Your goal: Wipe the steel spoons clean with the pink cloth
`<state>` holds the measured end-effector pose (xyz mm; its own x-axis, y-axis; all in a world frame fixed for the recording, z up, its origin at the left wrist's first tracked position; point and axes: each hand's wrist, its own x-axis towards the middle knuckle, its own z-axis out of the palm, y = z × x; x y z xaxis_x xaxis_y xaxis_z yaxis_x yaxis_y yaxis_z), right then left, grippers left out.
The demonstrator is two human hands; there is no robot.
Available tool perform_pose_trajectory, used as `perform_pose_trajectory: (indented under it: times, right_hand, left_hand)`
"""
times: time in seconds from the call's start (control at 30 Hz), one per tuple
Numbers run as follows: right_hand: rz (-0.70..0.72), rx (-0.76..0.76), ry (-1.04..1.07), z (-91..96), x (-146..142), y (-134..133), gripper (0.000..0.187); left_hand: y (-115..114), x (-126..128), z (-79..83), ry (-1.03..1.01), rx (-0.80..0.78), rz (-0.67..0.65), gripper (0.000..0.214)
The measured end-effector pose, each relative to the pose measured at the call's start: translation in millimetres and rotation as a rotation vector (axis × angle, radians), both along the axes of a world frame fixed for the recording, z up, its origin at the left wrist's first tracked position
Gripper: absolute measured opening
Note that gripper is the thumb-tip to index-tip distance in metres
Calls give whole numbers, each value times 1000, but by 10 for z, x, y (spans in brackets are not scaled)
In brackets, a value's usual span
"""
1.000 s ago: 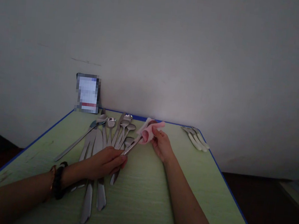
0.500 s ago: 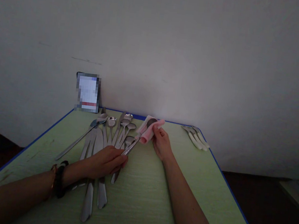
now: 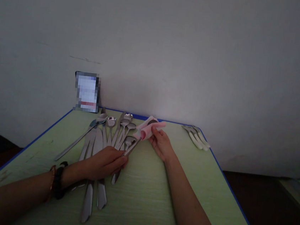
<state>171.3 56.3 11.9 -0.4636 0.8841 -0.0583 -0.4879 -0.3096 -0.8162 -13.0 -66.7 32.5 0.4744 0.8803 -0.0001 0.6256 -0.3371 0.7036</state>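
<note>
My left hand (image 3: 111,164) is closed around the handle of a metal spoon (image 3: 132,148), which slants up and to the right. The spoon's bowl lies within a pink cloth (image 3: 148,129), only part of its dark inside showing. My right hand (image 3: 160,142) pinches the cloth against the bowl from the right side. Under and behind my left hand lie several metal knives (image 3: 88,201) and, further back, several spoons (image 3: 111,122). One long-handled spoon (image 3: 74,144) lies slanted at the left of the pile.
Cutlery with white handles (image 3: 195,138) lies near the back right corner of the pale green table (image 3: 140,204), which has a blue edge. A device with a lit, blurred screen (image 3: 87,91) leans on the wall (image 3: 188,52) at the back left.
My right hand and the cloth have shifted slightly left along the spoon's bowl, and the cloth's folds have changed. My left hand keeps its hold on the handle in nearly the same spot.
</note>
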Motion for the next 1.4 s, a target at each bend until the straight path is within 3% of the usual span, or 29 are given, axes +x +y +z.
perform_pose_trajectory:
  times: [0.33, 0.47, 0.87, 1.23, 1.4]
  right_hand:
    - [-229, -16, 64, 13, -25, 43, 33]
    - [-198, 47, -25, -27, -38, 31, 40]
    - [-147, 186, -233, -134, -13, 59, 37]
    - [-141, 182, -281, -125, -6, 48, 32]
    - [-138, 87, -164, -100, -20, 45, 22]
  left_hand:
    - [0, -11, -17, -7, -2, -7, 45]
    - [-2, -19, -18, -31, -28, -17, 47]
    - [-2, -18, -4, -15, -15, -37, 45]
    - [3, -30, -41, -34, -11, -59, 45]
    - [-6, -36, -37, -14, -4, -41, 45]
